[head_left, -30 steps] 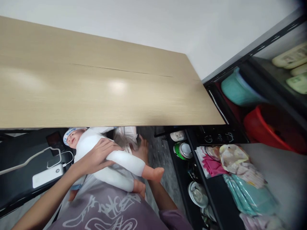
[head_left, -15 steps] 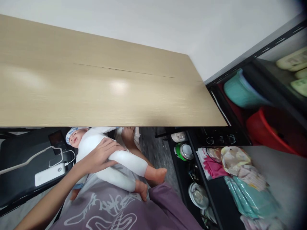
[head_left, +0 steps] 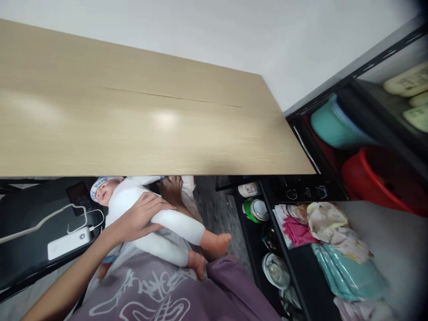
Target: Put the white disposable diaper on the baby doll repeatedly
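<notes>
A baby doll [head_left: 157,223] in a white suit and a white cap with blue letters lies across my lap, below the front edge of the wooden table [head_left: 133,129]. My left hand [head_left: 138,216] rests on the doll's middle with its fingers curved over the body. My right hand [head_left: 174,189] reaches behind the doll, just under the table edge, beside a white cloth [head_left: 187,185]. Its fingers are mostly hidden by the doll.
A white power bank [head_left: 68,243] with a cable lies on a black surface at my left. On my right stands a black shelf rack [head_left: 301,191] with cups, folded cloths [head_left: 347,272], a teal tub [head_left: 334,125] and a red basin [head_left: 377,178].
My right arm drew in and its hand moved up behind the doll, from near the floor to the white cloth. My left hand stayed on the doll.
</notes>
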`<act>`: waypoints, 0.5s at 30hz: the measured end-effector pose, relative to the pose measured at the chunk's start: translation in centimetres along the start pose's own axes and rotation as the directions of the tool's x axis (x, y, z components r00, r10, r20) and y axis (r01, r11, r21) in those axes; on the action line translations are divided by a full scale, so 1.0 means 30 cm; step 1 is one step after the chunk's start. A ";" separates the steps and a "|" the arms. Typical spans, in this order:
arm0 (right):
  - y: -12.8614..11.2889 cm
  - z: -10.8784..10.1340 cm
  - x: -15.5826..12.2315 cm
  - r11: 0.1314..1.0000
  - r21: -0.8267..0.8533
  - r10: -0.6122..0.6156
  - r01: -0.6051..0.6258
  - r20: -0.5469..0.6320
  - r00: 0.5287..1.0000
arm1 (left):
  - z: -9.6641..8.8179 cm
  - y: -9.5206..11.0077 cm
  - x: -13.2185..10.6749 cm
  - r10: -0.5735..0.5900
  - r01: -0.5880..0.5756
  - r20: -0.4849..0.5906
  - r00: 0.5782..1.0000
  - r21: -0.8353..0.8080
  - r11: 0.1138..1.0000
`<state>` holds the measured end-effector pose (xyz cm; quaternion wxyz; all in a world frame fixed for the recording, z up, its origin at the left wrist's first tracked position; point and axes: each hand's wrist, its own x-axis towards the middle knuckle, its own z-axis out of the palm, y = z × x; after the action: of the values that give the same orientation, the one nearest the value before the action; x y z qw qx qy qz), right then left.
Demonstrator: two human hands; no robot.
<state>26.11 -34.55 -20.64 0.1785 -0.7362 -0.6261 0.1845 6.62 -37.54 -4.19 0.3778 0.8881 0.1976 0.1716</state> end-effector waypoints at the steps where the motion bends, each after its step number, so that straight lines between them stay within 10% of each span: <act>1: 0.015 -0.005 -0.013 1.000 -0.002 -0.029 0.029 -0.003 1.000 | -0.001 0.001 -0.001 0.000 0.000 -0.003 1.000 0.005 1.000; 9: 0.290 -0.097 -0.035 0.989 0.134 -0.051 0.066 -0.110 0.993 | 0.001 -0.002 -0.013 0.011 -0.011 -0.005 1.000 -0.009 1.000; 15: 0.254 -0.012 -0.009 0.978 0.201 -0.032 0.054 -0.115 0.993 | 0.018 -0.002 0.000 0.018 -0.018 0.011 1.000 0.022 1.000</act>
<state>32.77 -35.99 -24.08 0.2913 -0.7094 -0.6089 0.2026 6.85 -37.84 -4.58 0.3676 0.8948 0.1895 0.1681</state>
